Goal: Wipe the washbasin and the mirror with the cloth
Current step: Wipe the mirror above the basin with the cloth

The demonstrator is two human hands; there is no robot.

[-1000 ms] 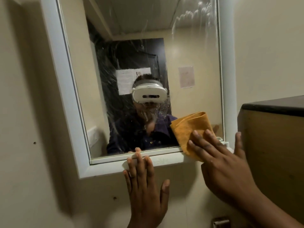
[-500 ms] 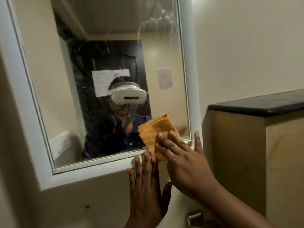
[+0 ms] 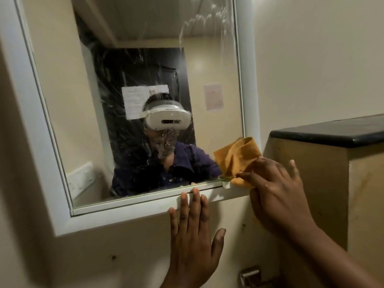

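Note:
The mirror (image 3: 145,59) hangs in a white frame (image 3: 124,208) on a beige wall, its glass streaked with water and smears. My right hand (image 3: 278,190) grips a bunched orange cloth (image 3: 234,156) against the mirror's lower right corner, over the glass and frame. My left hand (image 3: 193,235) lies flat on the wall below the mirror, fingers straight, with the fingertips on the frame's lower edge. The washbasin is out of view.
A tan box-like unit with a black top (image 3: 332,129) juts out just right of the mirror, close to my right hand. A metal fitting (image 3: 249,276) shows on the wall at the bottom edge.
The cloth has slid right along the mirror's bottom edge into the lower right corner and gone from flat to bunched. My left hand stays on the wall under the frame.

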